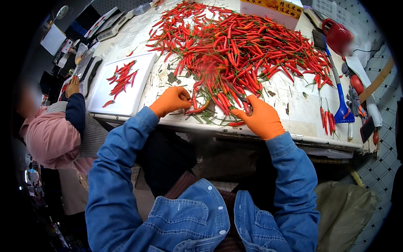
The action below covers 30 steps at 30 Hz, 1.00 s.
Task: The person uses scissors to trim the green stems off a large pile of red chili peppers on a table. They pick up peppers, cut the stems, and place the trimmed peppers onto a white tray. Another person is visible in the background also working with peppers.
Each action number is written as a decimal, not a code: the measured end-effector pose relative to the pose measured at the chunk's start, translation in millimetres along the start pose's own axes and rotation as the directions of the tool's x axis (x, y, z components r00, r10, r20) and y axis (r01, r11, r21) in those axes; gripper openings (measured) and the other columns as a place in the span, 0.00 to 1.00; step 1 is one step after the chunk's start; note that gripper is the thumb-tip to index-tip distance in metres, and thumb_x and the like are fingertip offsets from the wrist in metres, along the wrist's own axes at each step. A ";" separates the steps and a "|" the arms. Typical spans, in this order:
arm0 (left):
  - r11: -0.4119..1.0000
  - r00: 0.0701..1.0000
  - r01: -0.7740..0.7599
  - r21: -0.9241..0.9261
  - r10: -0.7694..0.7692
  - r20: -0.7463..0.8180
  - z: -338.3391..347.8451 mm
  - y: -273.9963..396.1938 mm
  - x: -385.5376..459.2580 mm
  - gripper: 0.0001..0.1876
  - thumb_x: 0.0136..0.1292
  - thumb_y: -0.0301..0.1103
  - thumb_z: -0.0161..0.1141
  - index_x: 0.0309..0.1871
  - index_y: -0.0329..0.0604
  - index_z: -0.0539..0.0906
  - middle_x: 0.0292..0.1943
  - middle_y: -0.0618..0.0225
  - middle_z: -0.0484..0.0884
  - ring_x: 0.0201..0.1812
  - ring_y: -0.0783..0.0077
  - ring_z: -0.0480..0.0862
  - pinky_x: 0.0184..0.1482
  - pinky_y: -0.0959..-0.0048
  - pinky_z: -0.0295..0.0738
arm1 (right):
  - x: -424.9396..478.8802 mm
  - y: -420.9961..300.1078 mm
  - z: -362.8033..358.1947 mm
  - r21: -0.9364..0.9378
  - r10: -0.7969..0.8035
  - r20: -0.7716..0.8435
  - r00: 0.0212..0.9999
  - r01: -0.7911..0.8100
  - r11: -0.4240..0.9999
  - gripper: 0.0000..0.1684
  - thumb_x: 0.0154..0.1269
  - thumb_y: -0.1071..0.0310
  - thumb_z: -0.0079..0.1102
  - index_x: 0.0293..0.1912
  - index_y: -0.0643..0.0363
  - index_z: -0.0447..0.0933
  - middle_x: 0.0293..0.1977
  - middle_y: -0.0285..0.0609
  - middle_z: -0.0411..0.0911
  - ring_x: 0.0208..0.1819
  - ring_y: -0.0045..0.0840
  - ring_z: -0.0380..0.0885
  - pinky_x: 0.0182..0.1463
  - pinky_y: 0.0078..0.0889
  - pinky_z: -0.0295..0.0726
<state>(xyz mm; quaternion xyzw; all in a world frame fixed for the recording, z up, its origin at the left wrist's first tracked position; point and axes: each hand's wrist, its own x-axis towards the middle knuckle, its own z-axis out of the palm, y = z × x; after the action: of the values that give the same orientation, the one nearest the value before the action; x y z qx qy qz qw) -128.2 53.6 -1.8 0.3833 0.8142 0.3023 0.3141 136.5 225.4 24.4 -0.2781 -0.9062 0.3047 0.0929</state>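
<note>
My left hand (171, 101), in an orange glove, is at the near edge of a chili heap (239, 47), its thumb and fingertips drawn together. A bit of red shows at those fingertips; whether they grip it is unclear. Just beside them lies a curved orange-red chili pepper (199, 108). In my gloved right hand (263, 117) is a pair of scissors (234, 89), its dark blades pointing up and left over the peppers. My palm and fingers partly hide the handles. Between my hands, cut green stems (204, 117) are scattered near the table edge.
To the left, a white tray (130, 100) holds several chili peppers. A co-worker (53, 138) sits beyond it, near a scale (91, 74). On the right are a blue-handled scraper (343, 110) and a red mug (337, 36). A printed white box (272, 15) stands behind the heap.
</note>
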 end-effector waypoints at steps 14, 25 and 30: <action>0.663 0.970 0.123 -0.738 0.076 0.229 12.0 63.7 -32.2 0.13 0.60 0.27 0.69 0.47 0.34 0.81 0.40 0.67 0.83 0.39 0.75 0.84 0.46 0.79 0.80 | -5.9 -6.2 11.4 0.014 -0.146 0.045 0.988 0.145 0.989 0.36 0.57 0.32 0.61 0.40 0.60 0.74 0.31 0.51 0.80 0.35 0.47 0.80 0.39 0.44 0.78; 0.675 0.978 0.050 -0.736 0.118 0.174 14.4 51.9 -23.4 0.12 0.60 0.25 0.68 0.45 0.35 0.79 0.42 0.66 0.82 0.40 0.74 0.84 0.45 0.78 0.80 | -4.3 -3.8 13.4 0.005 -0.156 0.064 0.986 0.156 0.988 0.35 0.58 0.33 0.60 0.38 0.60 0.76 0.28 0.52 0.80 0.34 0.48 0.80 0.38 0.47 0.77; 0.886 0.980 -0.108 -0.451 0.170 0.098 -3.8 54.2 -19.8 0.15 0.61 0.23 0.64 0.52 0.32 0.79 0.42 0.67 0.81 0.43 0.75 0.82 0.50 0.77 0.78 | -4.1 -5.3 19.3 0.112 -0.107 0.090 0.990 0.097 0.989 0.34 0.59 0.34 0.61 0.37 0.60 0.77 0.27 0.52 0.80 0.33 0.49 0.80 0.36 0.47 0.77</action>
<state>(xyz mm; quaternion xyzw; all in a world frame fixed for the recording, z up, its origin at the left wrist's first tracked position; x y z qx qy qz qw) -97.4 64.9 45.9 0.3788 0.6711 0.4749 0.4250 131.0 209.8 12.2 -0.2111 -0.9050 0.3606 0.0795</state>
